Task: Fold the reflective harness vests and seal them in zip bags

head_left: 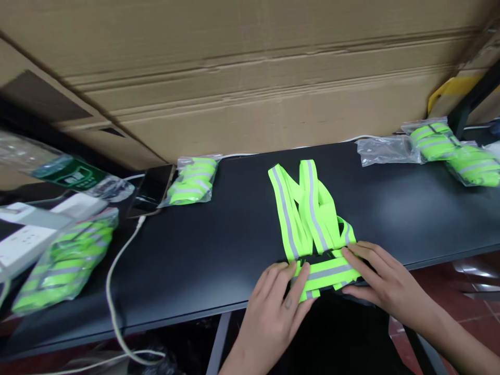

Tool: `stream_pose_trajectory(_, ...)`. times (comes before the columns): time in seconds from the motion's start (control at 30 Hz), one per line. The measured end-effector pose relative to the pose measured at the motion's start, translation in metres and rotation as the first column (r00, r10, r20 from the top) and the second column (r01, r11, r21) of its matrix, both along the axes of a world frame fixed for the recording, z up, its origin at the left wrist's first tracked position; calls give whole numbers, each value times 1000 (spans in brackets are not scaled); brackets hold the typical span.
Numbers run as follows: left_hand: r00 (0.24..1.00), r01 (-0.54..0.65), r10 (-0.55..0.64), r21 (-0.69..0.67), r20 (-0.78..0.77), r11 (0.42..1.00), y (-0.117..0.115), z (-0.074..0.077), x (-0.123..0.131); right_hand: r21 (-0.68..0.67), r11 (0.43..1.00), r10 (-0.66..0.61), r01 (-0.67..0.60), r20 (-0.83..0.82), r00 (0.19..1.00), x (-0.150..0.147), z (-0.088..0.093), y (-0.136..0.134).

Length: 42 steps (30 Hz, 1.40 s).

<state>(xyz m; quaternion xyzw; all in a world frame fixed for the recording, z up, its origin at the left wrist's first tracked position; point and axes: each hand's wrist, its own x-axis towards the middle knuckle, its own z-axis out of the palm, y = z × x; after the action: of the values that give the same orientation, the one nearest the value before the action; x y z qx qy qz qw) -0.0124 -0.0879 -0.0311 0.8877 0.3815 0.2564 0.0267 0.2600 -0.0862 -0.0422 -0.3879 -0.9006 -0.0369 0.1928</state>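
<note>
A neon-yellow reflective vest [311, 208] made of straps with grey stripes lies on the black table, partly folded, its shoulder straps stretching away from me. Its waist band [327, 273] is gathered in a flat strip near the front edge. My left hand [278, 299] grips the left end of the band, fingers on top and thumb below. At the right end, my right hand [380, 273] pinches the band between fingers and thumb. Dark buckle or elastic parts show just behind the band; their details are partly covered.
Bagged yellow vests lie at the back [191, 181], on the left [68, 263] and at the far right [433, 140]. A clear plastic bag [386, 150], a phone [152, 188], a white cable [111, 291], a power strip [29, 239] and a plastic bottle [74, 174] are around. Cardboard [250, 78] walls the back.
</note>
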Motion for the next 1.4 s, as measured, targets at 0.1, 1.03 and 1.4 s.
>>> stream_pose_trajectory(0.1, 999, 38, -38, 9, 2, 999, 10, 3, 1, 52, 997, 50, -48, -50, 997, -1, 5, 9)
stream_pose_trajectory(1.03, 979, -202, 201, 13, 23, 979, 35, 11, 18, 177, 983, 47, -42, -20, 999, -12, 19, 58)
stream_pose_trajectory(1.4, 980, -127, 135, -61, 143, 990, -20, -15, 0, 67, 980, 189, -188, -11, 982, -5, 13, 6)
